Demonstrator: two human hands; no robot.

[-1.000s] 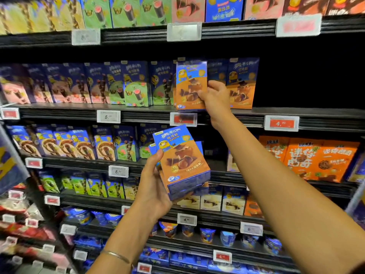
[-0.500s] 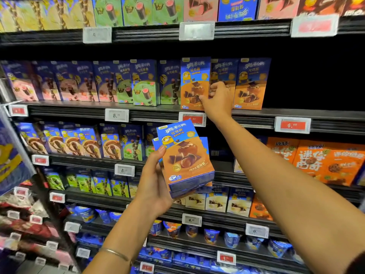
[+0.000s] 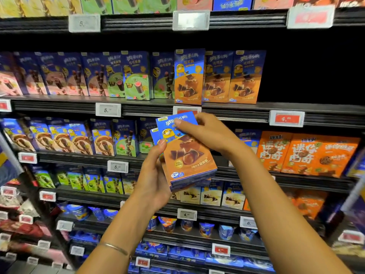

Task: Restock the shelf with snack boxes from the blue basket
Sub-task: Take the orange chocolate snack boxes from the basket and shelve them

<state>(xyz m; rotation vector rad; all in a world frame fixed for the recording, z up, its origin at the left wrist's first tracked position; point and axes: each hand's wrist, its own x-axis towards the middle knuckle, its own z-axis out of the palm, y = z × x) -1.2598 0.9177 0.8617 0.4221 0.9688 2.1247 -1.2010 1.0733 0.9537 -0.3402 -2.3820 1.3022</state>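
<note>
In front of the shelf (image 3: 237,107) edge, grips a tilted stack of snack boxes (image 3: 192,179) from beneath with the left hand (image 3: 154,180), thumb on the left side. Pinches the front box (image 3: 185,153) at its top edge with the right hand (image 3: 207,133). Above, at that shelf's front edge, three matching boxes (image 3: 217,76) upright, side by side.

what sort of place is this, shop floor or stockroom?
Most likely a shop's snack aisle: tiered shelves packed with front-facing snack boxes, and price tags clipped along the shelf edges.
</note>
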